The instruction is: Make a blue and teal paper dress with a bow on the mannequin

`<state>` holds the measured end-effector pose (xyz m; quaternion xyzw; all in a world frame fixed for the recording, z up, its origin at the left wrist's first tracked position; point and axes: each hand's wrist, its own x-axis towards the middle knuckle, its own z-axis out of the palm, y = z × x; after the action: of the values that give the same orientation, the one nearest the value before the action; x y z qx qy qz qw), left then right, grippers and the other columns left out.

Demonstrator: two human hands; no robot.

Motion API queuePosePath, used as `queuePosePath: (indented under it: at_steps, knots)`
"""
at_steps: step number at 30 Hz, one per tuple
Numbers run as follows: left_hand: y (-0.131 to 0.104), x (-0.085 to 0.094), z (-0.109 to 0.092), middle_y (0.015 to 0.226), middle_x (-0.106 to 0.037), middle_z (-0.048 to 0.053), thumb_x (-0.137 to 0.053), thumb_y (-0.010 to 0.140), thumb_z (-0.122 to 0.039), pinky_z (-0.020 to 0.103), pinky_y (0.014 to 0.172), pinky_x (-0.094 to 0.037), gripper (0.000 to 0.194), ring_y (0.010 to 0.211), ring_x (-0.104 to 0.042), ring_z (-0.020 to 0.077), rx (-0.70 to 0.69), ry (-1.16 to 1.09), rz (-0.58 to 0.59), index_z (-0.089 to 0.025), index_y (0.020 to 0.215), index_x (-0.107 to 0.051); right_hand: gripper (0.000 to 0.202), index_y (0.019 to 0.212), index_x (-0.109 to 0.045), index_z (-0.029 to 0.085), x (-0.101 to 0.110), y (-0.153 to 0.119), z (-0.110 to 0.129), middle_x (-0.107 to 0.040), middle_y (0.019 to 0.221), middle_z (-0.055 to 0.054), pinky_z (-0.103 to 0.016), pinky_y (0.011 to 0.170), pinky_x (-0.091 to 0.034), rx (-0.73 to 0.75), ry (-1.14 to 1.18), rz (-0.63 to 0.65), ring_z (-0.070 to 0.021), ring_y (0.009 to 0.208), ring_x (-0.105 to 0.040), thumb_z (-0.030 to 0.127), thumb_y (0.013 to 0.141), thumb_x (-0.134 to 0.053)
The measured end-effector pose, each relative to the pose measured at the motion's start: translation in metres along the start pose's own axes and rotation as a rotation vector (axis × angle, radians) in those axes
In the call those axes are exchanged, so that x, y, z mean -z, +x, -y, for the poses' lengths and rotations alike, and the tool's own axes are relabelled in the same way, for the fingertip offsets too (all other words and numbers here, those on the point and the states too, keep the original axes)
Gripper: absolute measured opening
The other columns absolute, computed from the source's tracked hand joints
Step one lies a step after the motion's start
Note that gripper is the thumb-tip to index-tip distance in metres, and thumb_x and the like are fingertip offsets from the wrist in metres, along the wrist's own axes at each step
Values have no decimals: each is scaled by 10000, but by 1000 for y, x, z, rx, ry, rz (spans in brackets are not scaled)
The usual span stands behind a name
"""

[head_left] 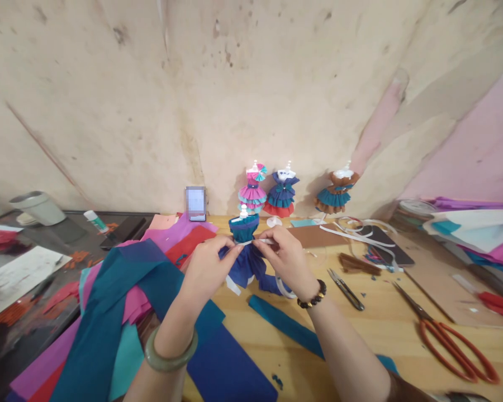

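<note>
A small dress form [243,212] stands on the wooden surface [318,363], wearing a teal top [243,228] and a blue skirt [246,268] that flares out below. Both hands meet at its waist: the left hand [207,265] and the right hand [288,259] hold a thin white strip [245,243] across the front, the fingers of each closed in a narrow pinch. The left wrist wears a pale green bangle [171,357], the right a dark bead bracelet [312,296]. Behind the dress form, near the wall, are a pink dress [252,192] and a blue dress [283,192] on similar forms, with a brown and teal dress [335,192] farther to the right. A lit phone [196,204] stands upright behind it to the left. Left of the dress form lies a pile of colored sheets [151,273], and beyond that a glue stick [96,221]. In front of it, a teal strip [285,324] runs under the right forearm. To its right are small snips [347,290], brown strips [358,263] and, farther out, orange-handled scissors [448,338], their blades pointing toward the wall.
</note>
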<state>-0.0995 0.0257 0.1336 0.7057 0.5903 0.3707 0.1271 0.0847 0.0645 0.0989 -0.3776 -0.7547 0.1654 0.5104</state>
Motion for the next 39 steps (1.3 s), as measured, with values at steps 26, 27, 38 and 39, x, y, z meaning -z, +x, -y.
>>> queuePosePath:
  at_steps: [26, 27, 38, 39]
  knots:
    - [1, -9, 3, 706, -698, -14, -589, 866, -360, 263, 637, -438, 214, 645, -628, 156, 13, 21, -93, -210, 722, -641, 98, 817, -595, 207, -2, 0, 7, -625, 787, -37, -295, 660, -453, -66, -62, -11, -188, 750, -595, 248, 905, -604]
    - [1, -9, 3, 706, -699, -13, -587, 866, -358, 263, 641, -441, 216, 652, -631, 158, 10, 22, -94, -210, 719, -640, 99, 816, -595, 208, -2, 0, 7, -625, 789, -37, -296, 662, -453, -67, -64, -10, -189, 751, -595, 250, 906, -604]
    - [2, -11, 5, 715, -703, -18, -587, 867, -353, 257, 651, -458, 218, 633, -626, 150, -22, 5, -109, -212, 709, -638, 109, 810, -618, 212, 1, 2, 5, -620, 781, -38, -304, 676, -473, -61, -30, -8, -192, 751, -601, 231, 913, -588]
    - [2, -11, 5, 717, -703, -18, -586, 867, -354, 256, 651, -459, 220, 631, -625, 149, -23, 3, -108, -210, 709, -637, 108, 811, -622, 210, 2, 2, 5, -620, 783, -39, -304, 678, -475, -62, -25, -6, -190, 749, -600, 226, 912, -588]
